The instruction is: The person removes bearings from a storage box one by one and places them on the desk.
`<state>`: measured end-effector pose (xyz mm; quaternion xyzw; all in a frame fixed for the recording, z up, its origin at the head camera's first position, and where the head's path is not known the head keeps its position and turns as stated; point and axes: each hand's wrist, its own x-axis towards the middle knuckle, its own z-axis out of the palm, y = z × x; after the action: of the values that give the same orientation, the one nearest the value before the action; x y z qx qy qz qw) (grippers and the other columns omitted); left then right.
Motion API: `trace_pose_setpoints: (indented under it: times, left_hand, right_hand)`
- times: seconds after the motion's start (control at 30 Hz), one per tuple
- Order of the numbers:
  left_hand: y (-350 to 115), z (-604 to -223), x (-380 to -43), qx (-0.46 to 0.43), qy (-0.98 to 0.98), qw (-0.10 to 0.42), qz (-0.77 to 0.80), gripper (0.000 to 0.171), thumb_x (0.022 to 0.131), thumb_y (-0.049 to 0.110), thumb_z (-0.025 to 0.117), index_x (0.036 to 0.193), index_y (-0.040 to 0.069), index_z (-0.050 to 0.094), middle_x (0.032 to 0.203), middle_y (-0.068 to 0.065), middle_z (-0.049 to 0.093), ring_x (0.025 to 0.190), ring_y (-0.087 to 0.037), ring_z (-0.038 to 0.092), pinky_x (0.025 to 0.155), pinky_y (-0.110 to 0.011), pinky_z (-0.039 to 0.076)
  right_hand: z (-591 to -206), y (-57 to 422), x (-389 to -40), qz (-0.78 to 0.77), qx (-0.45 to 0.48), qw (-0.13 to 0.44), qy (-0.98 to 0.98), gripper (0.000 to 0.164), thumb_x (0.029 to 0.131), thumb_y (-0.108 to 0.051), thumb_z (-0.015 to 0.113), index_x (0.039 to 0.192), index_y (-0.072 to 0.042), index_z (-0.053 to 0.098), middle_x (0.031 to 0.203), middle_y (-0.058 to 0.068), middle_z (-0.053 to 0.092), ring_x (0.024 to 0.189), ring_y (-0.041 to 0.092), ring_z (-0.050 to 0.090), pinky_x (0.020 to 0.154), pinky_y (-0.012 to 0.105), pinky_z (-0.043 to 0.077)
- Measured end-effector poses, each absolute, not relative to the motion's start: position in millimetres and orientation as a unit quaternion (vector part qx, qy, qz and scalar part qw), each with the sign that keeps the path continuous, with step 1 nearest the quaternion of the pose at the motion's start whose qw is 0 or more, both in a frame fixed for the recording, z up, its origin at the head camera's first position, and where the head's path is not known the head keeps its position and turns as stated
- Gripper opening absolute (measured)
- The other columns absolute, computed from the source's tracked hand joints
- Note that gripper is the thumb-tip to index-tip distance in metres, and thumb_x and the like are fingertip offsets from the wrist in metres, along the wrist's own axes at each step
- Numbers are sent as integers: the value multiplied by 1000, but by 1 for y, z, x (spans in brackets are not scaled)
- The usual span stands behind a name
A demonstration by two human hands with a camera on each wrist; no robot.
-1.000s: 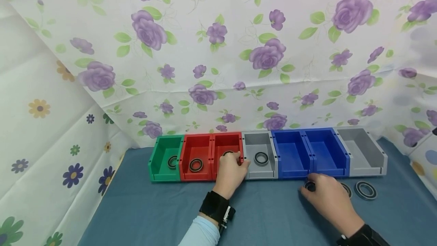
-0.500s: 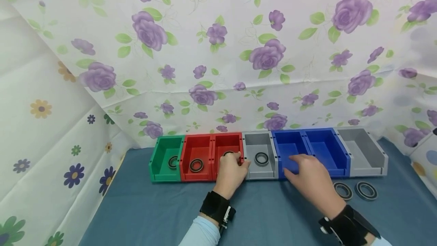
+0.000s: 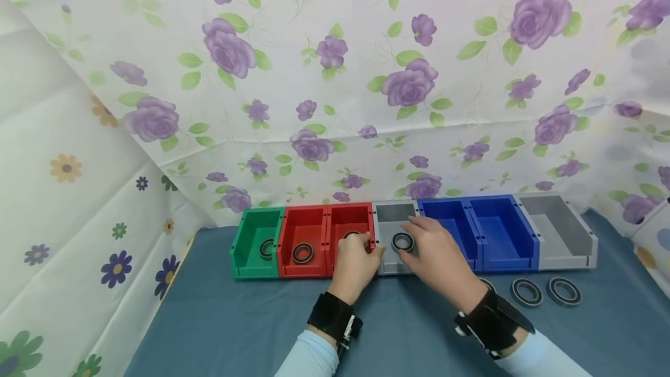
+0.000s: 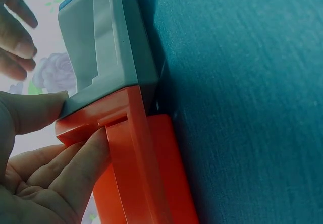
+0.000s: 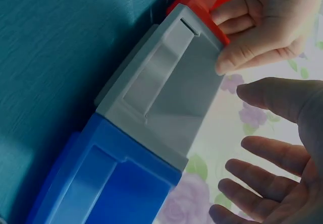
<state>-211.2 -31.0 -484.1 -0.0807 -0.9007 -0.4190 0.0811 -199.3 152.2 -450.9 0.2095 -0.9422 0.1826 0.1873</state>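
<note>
At the seam between a red bin (image 3: 349, 214) and a grey bin (image 3: 395, 212), my left hand (image 3: 356, 263) pinches the adjoining side walls. The left wrist view shows its thumb (image 4: 43, 110) on the grey side and fingers (image 4: 86, 168) inside the red bin. Over the right side of that grey bin is my right hand (image 3: 439, 258), fingers spread and holding nothing. A ball bearing (image 3: 394, 242) lies in the grey bin, beside the right thumb and fingertips in the head view. Another bearing (image 3: 352, 234) in the red bin is partly hidden by my left hand.
Left of these, a red bin (image 3: 303, 214) and a green bin (image 3: 258, 215) each hold a bearing. To the right stand two blue bins (image 3: 497, 220) and a grey bin (image 3: 555, 231). Bearings (image 3: 515, 291) lie on the blue cloth (image 3: 408, 336) in front, one partly behind my right wrist.
My right hand has moved left, from a bearing on the cloth, past the blue bins to the grey bin. My left hand has stayed in place.
</note>
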Motion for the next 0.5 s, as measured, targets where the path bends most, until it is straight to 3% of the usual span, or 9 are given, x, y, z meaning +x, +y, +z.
trace_pose_setpoints:
  times: [0.3,0.5]
  left_hand:
    - [-31,-485,-213,-75,-904,82,-413,39,83,26,70,114,3,65,70,5,55,56,-7,49,43,-25,40]
    - [-31,-485,-212,-63,-901,78,-421,41,83,26,69,116,2,63,88,-2,63,64,-6,51,46,-24,42]
  right_hand:
    - [-454,135,-215,143,228,120,-956,55,74,-26,76,122,-6,59,131,17,48,127,34,35,100,49,30]
    - [-460,126,-222,137,237,96,-957,52,76,-21,75,122,-5,59,129,18,50,126,35,37,98,48,33]
